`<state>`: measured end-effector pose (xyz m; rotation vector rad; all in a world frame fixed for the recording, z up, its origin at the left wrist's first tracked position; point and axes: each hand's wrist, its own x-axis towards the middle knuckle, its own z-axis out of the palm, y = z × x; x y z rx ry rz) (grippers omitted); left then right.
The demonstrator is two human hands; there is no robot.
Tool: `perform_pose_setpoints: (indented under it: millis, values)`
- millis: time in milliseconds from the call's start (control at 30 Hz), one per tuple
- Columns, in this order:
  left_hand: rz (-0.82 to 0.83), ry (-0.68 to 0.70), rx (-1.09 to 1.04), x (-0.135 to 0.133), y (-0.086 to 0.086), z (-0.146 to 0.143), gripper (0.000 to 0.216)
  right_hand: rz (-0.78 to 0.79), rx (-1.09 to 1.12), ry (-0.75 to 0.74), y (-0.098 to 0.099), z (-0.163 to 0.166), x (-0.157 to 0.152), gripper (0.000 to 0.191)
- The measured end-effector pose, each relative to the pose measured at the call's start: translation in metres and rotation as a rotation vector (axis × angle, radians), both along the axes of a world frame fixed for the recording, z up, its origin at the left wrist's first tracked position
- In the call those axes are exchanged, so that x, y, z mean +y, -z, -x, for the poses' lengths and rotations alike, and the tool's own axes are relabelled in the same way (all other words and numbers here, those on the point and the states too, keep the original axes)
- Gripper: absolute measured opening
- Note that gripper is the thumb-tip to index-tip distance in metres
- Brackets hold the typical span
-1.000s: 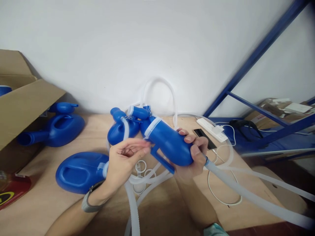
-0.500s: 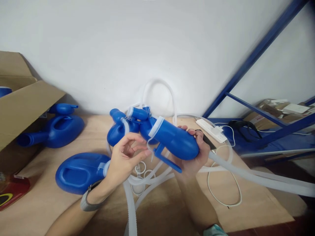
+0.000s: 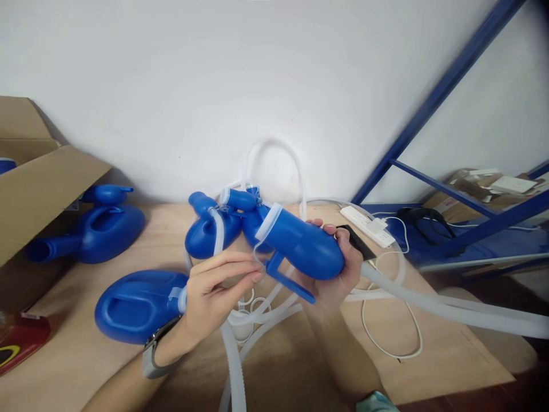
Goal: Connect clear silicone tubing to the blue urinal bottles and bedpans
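My right hand (image 3: 343, 269) is wrapped round the rear end of a blue plastic bottle-shaped vessel (image 3: 300, 243) held above the table, with a translucent collar (image 3: 266, 222) at its mouth and a blue handle (image 3: 285, 277) underneath. A white corrugated hose (image 3: 429, 306) runs from its rear off to the right. My left hand (image 3: 214, 292) sits just left of the handle, fingers drawn together in a pinch near a thin clear strip hanging from the collar; what they pinch is too small to make out.
More blue vessels lie on the wooden table: one flat at front left (image 3: 137, 306), one behind (image 3: 210, 232), one by the cardboard box (image 3: 26, 194) at far left (image 3: 103, 229). Loose hoses (image 3: 234, 360), a power strip (image 3: 366, 223), a phone (image 3: 355, 240) and blue shelving (image 3: 433, 103) stand to the right.
My left hand's fingers have closed from a loose curl into a pinch beside the vessel's handle. The vessel has tilted up slightly and the hose has swung higher.
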<state>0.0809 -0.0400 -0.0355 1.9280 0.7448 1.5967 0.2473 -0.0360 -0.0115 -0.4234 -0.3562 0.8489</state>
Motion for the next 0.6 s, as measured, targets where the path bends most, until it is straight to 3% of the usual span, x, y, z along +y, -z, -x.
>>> perform_pose_setpoints:
  millis: [200, 433, 600]
  values:
    - [-0.189, -0.005, 0.045, 0.0010, 0.0063, -0.0010, 0.047, -0.010, 0.029, -0.006, 0.0008, -0.0056, -0.0001, 0.012]
    - [-0.194, -0.116, 0.019, -0.0032, 0.0073, -0.0026, 0.046, -0.037, -0.019, -0.029, 0.0044, -0.0035, -0.0011, 0.010]
    - [-0.189, -0.096, 0.023, -0.0043, 0.0060, -0.0023, 0.052, -0.091, -0.034, -0.045, 0.0067, -0.0026, -0.0020, 0.010]
